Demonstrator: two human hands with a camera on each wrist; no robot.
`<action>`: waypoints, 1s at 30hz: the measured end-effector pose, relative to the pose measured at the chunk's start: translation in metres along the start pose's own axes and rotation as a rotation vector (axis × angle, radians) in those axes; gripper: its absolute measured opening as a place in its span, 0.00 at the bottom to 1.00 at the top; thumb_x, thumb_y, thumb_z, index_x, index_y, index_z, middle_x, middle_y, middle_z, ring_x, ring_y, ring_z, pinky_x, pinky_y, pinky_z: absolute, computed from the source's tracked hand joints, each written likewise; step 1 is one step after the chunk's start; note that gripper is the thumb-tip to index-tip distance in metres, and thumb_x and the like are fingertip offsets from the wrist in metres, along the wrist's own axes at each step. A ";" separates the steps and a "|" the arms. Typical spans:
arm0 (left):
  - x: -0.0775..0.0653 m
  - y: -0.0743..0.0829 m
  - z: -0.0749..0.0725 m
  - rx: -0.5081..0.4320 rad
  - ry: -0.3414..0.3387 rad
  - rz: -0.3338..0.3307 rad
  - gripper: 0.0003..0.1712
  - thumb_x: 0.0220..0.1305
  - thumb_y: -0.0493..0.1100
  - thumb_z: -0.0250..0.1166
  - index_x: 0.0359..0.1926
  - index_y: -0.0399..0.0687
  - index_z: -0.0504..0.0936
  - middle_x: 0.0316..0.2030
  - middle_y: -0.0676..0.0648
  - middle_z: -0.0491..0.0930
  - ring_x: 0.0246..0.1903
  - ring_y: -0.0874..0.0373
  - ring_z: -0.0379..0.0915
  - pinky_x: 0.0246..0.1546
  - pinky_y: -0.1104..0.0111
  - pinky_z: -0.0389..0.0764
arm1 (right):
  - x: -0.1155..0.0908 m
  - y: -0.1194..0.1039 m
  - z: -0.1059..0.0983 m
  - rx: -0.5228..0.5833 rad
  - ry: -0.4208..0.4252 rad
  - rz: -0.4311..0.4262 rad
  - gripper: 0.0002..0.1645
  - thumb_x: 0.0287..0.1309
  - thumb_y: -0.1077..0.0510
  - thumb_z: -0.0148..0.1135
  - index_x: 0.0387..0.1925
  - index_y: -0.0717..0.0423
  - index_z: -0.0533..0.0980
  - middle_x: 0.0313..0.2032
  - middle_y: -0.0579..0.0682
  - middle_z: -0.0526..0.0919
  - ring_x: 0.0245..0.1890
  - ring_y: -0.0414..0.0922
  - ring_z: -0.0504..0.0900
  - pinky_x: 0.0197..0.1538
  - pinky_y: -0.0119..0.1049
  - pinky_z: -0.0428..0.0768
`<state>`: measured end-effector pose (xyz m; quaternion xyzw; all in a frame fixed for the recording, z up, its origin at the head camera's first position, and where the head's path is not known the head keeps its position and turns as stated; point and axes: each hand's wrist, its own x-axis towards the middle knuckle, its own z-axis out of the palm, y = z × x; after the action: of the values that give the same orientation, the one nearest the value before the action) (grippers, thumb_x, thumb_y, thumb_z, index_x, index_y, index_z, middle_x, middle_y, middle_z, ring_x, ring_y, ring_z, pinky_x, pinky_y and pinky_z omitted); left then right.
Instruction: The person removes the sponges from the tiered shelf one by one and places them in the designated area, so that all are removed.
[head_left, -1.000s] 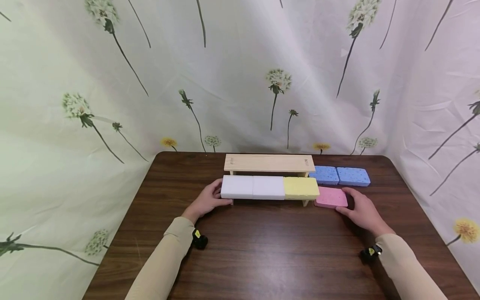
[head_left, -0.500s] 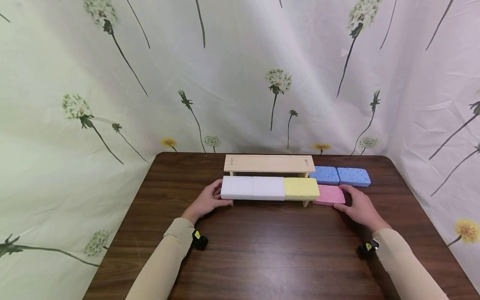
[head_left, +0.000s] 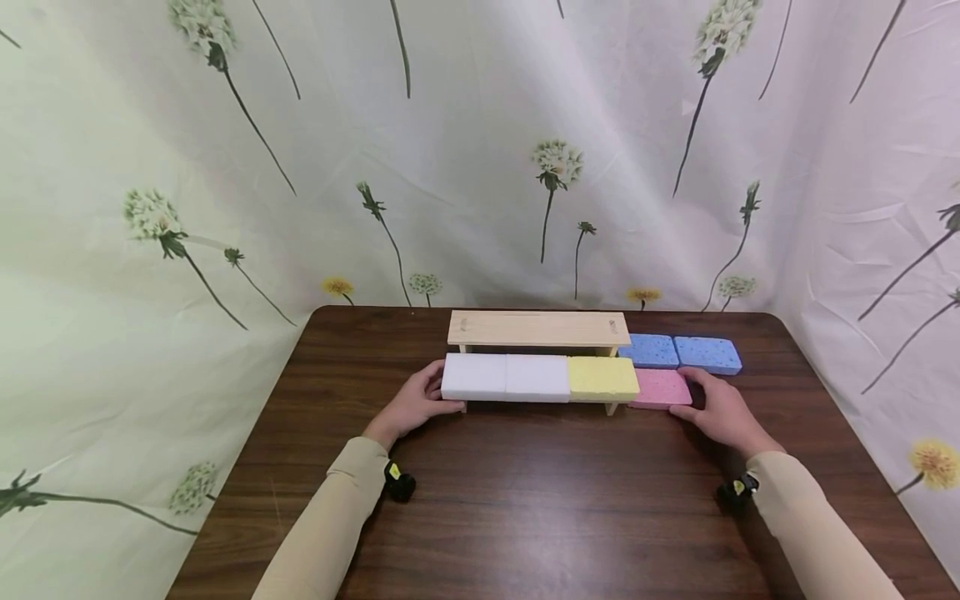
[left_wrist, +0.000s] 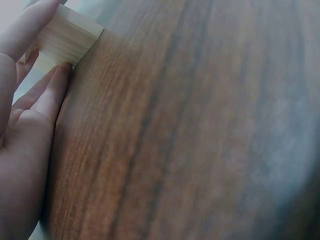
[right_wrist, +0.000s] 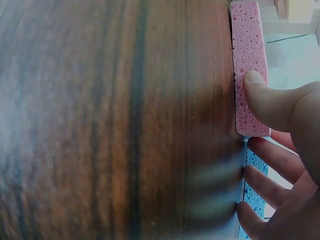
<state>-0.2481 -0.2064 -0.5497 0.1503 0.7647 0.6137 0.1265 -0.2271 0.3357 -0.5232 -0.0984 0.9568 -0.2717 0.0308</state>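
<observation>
at far left, left hand (head_left: 414, 402) low on dark wood-grain table (head_left: 540, 500), beige-sleeved forearm angled in from bottom edge, thumb and fingers clamped on left end of front wooden stand (head_left: 611, 408). in left wrist view, pale end panel visible between thumb and fingers, mostly covered in head view. next, two white sponge blocks (head_left: 474, 375), end to end on front stand, then one yellow sponge (head_left: 603, 378) at right end: three in row on top. just behind, back wooden stand (head_left: 538, 328), making two stands. further right, one pink sponge (head_left: 662, 388) on table, just beside front stand's right leg. behind it, two blue sponges (head_left: 707, 356) side by side. at far right, right hand (head_left: 722, 414), forearm slanting in from lower right, thumb and index pinching right end of pink sponge. in right wrist view, thumb tip on porous front face, other fingers bent, slightly apart, near blue.
</observation>
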 end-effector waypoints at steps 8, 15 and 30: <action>0.000 0.000 0.000 0.004 0.000 0.006 0.46 0.60 0.32 0.79 0.75 0.41 0.66 0.71 0.38 0.70 0.71 0.45 0.68 0.65 0.67 0.77 | 0.000 -0.001 0.000 0.007 -0.019 0.011 0.45 0.63 0.54 0.76 0.73 0.69 0.65 0.70 0.74 0.69 0.71 0.73 0.65 0.71 0.72 0.63; -0.001 0.001 0.000 0.004 0.001 0.002 0.47 0.60 0.32 0.79 0.75 0.41 0.65 0.72 0.37 0.69 0.71 0.45 0.68 0.66 0.66 0.77 | 0.000 0.000 0.000 0.008 -0.022 0.015 0.45 0.63 0.54 0.76 0.73 0.69 0.64 0.70 0.74 0.69 0.71 0.73 0.65 0.71 0.72 0.63; 0.001 -0.002 -0.001 0.006 0.001 -0.008 0.46 0.59 0.32 0.79 0.75 0.42 0.66 0.72 0.38 0.69 0.72 0.45 0.67 0.67 0.67 0.76 | -0.004 -0.002 -0.006 0.026 -0.018 0.018 0.50 0.60 0.54 0.79 0.75 0.67 0.63 0.71 0.71 0.68 0.73 0.71 0.63 0.72 0.71 0.63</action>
<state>-0.2495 -0.2070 -0.5518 0.1474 0.7671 0.6110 0.1281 -0.2233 0.3379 -0.5164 -0.0919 0.9537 -0.2831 0.0431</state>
